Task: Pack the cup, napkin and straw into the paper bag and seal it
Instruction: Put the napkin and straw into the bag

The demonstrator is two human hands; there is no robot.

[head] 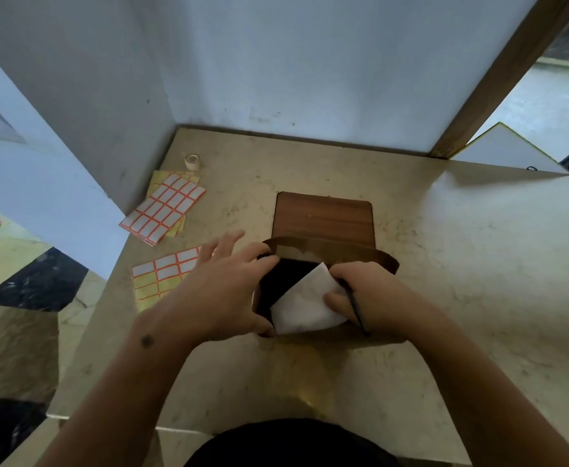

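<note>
right grip (357, 298) pinches the white napkin (305, 306) and black straw (355, 306) over the paper bag (386, 261); left grip (229, 281) clasps its left rim.

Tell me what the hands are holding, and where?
The right hand pinches the white napkin at its right edge, with the black straw. The left hand holds the paper bag by its left rim.

Beige stone counter (461, 264), label sheets (165, 210), tape roll (191, 161), paper bag (323, 220)
</note>
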